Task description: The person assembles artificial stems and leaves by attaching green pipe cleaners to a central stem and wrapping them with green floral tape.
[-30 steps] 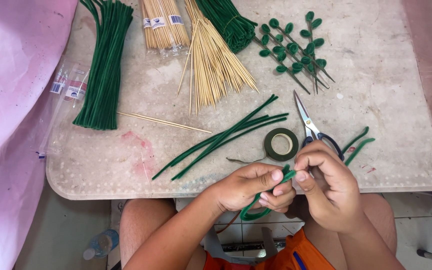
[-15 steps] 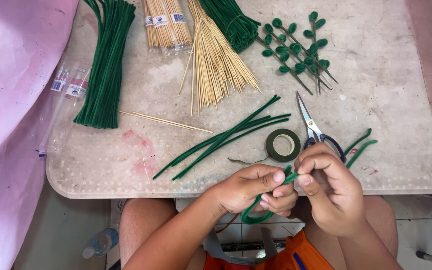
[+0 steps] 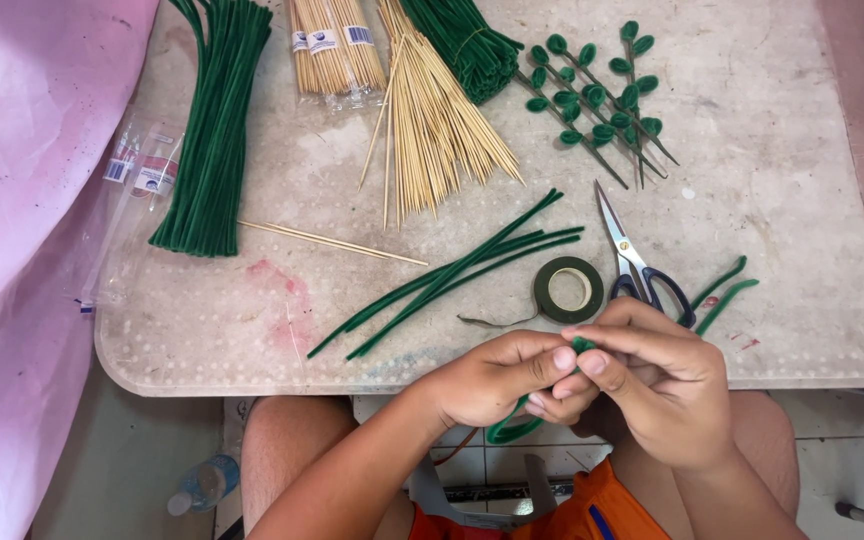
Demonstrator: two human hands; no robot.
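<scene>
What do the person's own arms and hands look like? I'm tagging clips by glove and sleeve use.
Both arms are bare, with no sleeves in view. The left hand and right hand wear no gloves; no rings, watch or wristbands show. The nails on the fingers are short and unpainted. Orange clothing shows at the lap.

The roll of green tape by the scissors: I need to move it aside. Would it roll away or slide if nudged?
The roll of green tape lies flat on its side, so it would probably slide, not roll. It looks small and hollow, likely light.
</scene>
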